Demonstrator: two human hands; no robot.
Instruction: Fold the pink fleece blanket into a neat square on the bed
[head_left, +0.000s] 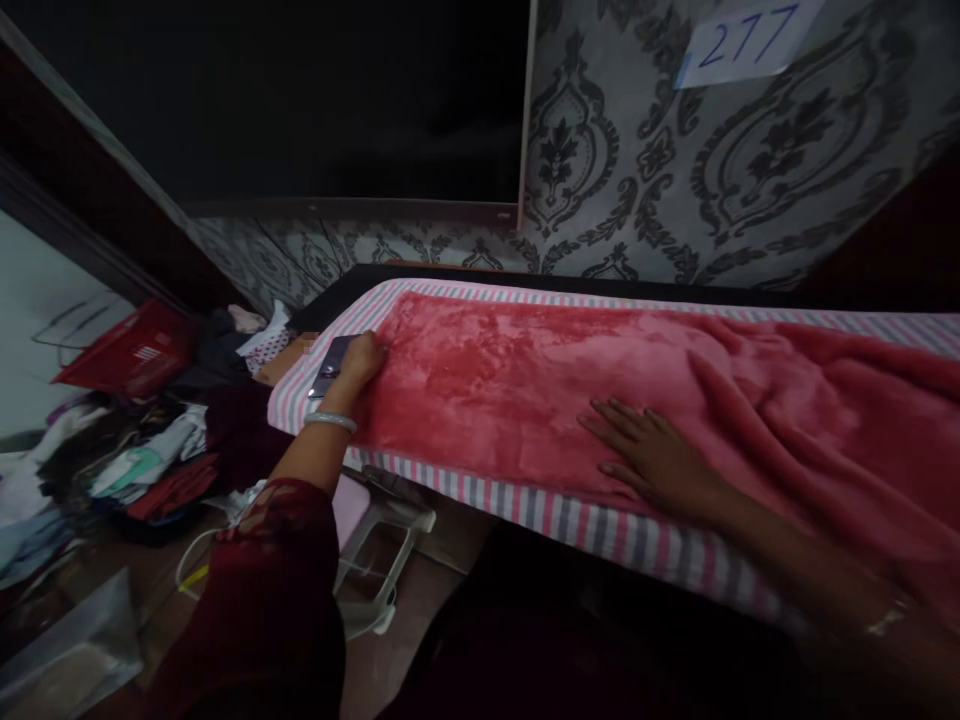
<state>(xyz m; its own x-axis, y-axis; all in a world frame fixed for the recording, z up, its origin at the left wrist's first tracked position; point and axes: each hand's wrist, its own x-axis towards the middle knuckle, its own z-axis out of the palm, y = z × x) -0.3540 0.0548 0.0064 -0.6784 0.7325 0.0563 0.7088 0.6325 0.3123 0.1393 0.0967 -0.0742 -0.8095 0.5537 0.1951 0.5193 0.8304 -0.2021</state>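
Observation:
A red plush blanket (487,390) lies over a pink, grey and white striped cloth (525,503); its left part is spread smooth, while folds bunch up on the right. My left hand (363,358) is closed at the blanket's left edge, fingers curled on the fabric. Just left of that hand, a dark phone (331,366) rests on the striped cloth, partly covered by the hand. Flat on the blanket, near its front edge, my right hand (651,455) has its fingers stretched out.
A black surface (352,290) runs behind the cloth, beneath a wall-mounted television (322,110). On the floor at left are piled clothes (161,470) and a red basket (131,350). A white plastic stool (390,550) stands below the front edge.

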